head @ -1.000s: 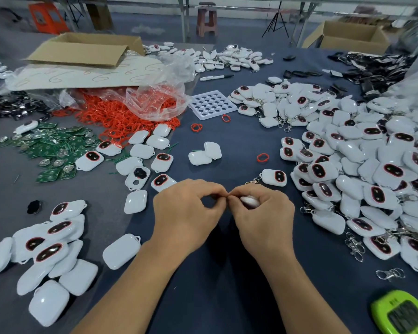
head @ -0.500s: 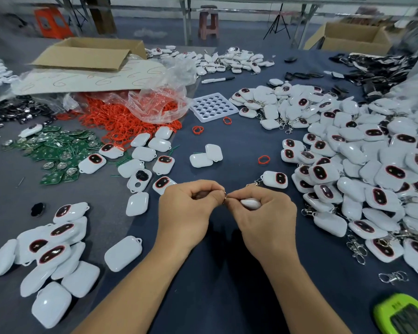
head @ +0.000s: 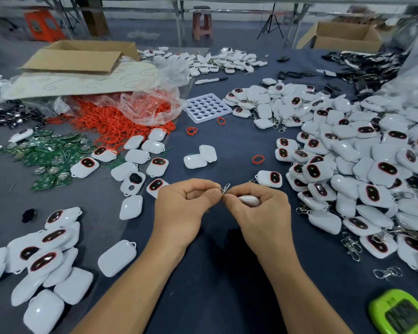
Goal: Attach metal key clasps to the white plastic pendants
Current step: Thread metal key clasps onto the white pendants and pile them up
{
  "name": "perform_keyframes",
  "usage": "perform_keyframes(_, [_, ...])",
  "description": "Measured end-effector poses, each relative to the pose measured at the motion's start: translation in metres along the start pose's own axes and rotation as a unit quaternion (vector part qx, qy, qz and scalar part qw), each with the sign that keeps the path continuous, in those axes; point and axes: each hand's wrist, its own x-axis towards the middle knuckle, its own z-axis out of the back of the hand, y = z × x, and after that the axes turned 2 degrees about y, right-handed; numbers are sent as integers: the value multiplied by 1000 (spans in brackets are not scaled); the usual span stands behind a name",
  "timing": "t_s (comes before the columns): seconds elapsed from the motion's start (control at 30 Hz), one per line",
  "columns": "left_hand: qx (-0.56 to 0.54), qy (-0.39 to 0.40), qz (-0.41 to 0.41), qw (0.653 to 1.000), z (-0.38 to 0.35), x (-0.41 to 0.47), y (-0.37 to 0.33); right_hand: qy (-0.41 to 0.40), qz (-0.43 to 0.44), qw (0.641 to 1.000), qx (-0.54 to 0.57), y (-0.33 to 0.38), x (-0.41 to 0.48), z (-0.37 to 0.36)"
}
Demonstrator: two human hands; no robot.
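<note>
Near centre of the counter, hands held low over the dark cloth.

We are noting the left hand with its grip closed tight, thumb and forefinger pinching the metal clasp by its ring. The right hand is curling its grip round a white pendant, mostly hidden under the fingers, with its fingertips meeting the ring. Clasp and pendant are coming together between the two hands. Whether the ring is already threading the pendant's loop we cannot tell; it is too small.

Risks, as we are judging them:
- The ring may be springing shut and slipping off the loop.
- The pinch is covering the joint, so a half-threaded ring could be passing for done.
- A dropped clasp would be landing among the loose clasps near right, or in the finished pile, and getting lost there.
</note>
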Motion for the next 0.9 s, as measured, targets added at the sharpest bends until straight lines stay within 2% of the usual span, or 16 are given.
perform_keyframes(0.17, [44, 17, -3, 999, -1, -1, 2, -25, 12, 1000, -11, 0, -1, 0])
perform_keyframes(0.27, [96, 19, -49, 994, -2, -5, 1, -37, 22, 999, -13, -1, 0, 1])
perform_keyframes(0.37, [170, 15, -95, 981, -3, -7, 0, -16, 17, 1000, -20, -2, 1, 3])
perform_keyframes(0.57, [194, 6, -95, 976, 0, -4, 2, 1, -1, 1000, -8, -3, 2, 0])
perform_keyframes(0.9, [245, 20, -92, 965, 1, -6, 2, 6, 16, 996, -85, -7, 2, -1])
